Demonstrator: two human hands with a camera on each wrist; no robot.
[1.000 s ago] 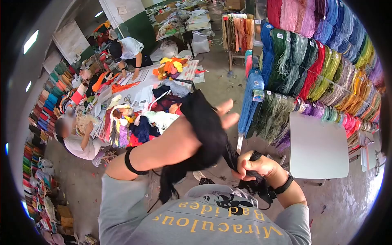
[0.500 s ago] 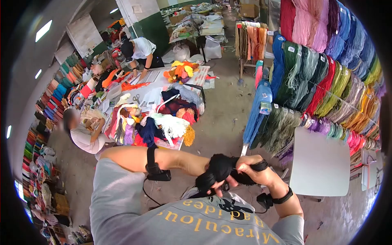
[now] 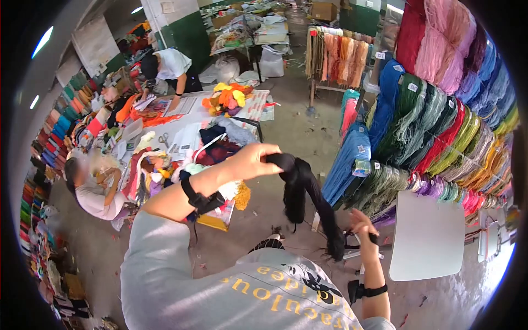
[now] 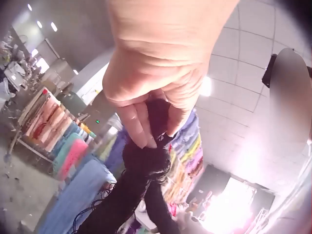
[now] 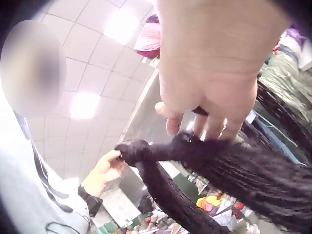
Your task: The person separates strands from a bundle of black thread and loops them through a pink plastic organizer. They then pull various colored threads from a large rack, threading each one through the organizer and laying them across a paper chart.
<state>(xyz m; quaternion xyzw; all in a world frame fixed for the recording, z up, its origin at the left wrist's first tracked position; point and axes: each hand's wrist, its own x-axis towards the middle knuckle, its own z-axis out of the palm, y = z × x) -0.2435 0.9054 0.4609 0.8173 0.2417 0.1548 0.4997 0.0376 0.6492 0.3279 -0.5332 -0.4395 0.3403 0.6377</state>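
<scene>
A hank of black yarn (image 3: 297, 190), bunched into a loop or knot near its top, hangs in front of the body in two tails. My left hand (image 3: 256, 161) pinches its top; the left wrist view shows thumb and fingers closed round the black yarn (image 4: 158, 114), with the bunched part just below them. At the lower right my right hand (image 3: 363, 224) has its fingers loosely extended beside the long tail's lower end. In the right wrist view, black strands (image 5: 234, 168) cross the fingertips of the right hand (image 5: 209, 92), and a small dark bit shows at its palm.
Racks of coloured yarn hanks (image 3: 434, 126) stand on the right, above a pale board (image 3: 429, 236). Ahead on the left, a table (image 3: 187, 104) bears yarn piles and scissors (image 3: 164, 138). One person (image 3: 170, 66) leans over it; another (image 3: 96, 190) sits at its near side.
My left hand came down to the right hand among the black yarn, then moved up and forward holding its top. My right hand has released the yarn and its fingers have spread.
</scene>
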